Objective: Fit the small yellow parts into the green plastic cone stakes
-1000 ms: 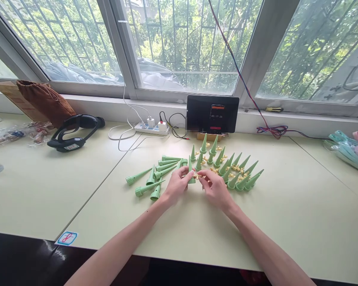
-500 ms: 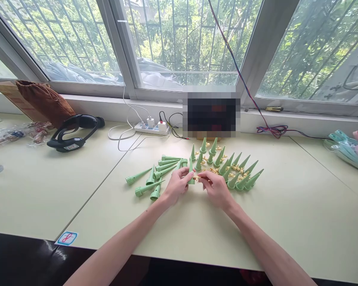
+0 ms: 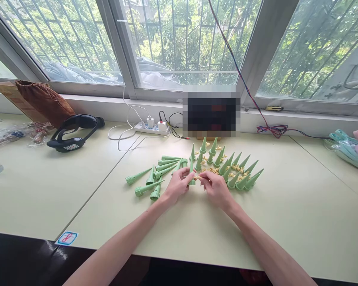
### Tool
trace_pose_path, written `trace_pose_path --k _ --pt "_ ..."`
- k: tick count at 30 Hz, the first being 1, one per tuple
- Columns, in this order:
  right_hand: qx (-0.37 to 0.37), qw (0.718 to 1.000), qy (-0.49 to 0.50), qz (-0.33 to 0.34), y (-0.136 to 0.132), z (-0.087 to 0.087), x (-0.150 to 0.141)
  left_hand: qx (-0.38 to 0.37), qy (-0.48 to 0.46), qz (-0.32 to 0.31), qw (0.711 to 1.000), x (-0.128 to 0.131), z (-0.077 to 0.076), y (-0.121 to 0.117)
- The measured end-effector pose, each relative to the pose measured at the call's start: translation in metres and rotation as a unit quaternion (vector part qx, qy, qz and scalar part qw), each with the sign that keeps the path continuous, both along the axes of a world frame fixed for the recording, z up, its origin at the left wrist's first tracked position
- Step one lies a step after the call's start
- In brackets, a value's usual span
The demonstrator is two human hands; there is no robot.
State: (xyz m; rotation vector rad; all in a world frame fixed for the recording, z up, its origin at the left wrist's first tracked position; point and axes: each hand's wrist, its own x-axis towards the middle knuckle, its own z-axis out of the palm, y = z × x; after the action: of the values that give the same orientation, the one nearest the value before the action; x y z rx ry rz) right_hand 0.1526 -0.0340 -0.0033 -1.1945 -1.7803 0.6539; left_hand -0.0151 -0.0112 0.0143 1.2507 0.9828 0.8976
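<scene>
My left hand [image 3: 179, 184] is closed around a green plastic spike [image 3: 192, 179], held upright with its tip pointing up. Between the fingertips of my right hand [image 3: 215, 188] is a small yellow valve piece [image 3: 197, 177], which meets the spike's side; how far it goes in is too small to tell. To the left lie several green spikes [image 3: 146, 188], most on their sides. On the right, several more spikes [image 3: 241, 180] stand point up, with small yellow pieces [image 3: 214, 171] on and among them.
Behind the spikes stands a pixelated dark screen [image 3: 213, 115]. A white power strip [image 3: 152, 128] with cables lies near the window. Black headphones [image 3: 74, 133] and a brown pouch [image 3: 44, 103] are at the left; plastic-wrapped items [image 3: 350, 149] lie far right.
The yellow piece in my right hand now lies straighter against the spike's side. Both hands have stayed nearly in place, and the other spikes have not moved.
</scene>
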Motion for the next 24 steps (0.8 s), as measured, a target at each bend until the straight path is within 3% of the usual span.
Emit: trace_pose_path --k 17,24 --pt "0.012 0.999 -0.041 -0.019 -0.0003 -0.0027 0.0001 0.006 0.0 -0.01 1.0 0.0024 0.0013 -0.0025" --pt "0.015 0.999 -0.003 -0.031 -0.0003 -0.0015 -0.003 0.015 -0.022 -0.004 1.0 0.0017 -0.0032 0.0014"
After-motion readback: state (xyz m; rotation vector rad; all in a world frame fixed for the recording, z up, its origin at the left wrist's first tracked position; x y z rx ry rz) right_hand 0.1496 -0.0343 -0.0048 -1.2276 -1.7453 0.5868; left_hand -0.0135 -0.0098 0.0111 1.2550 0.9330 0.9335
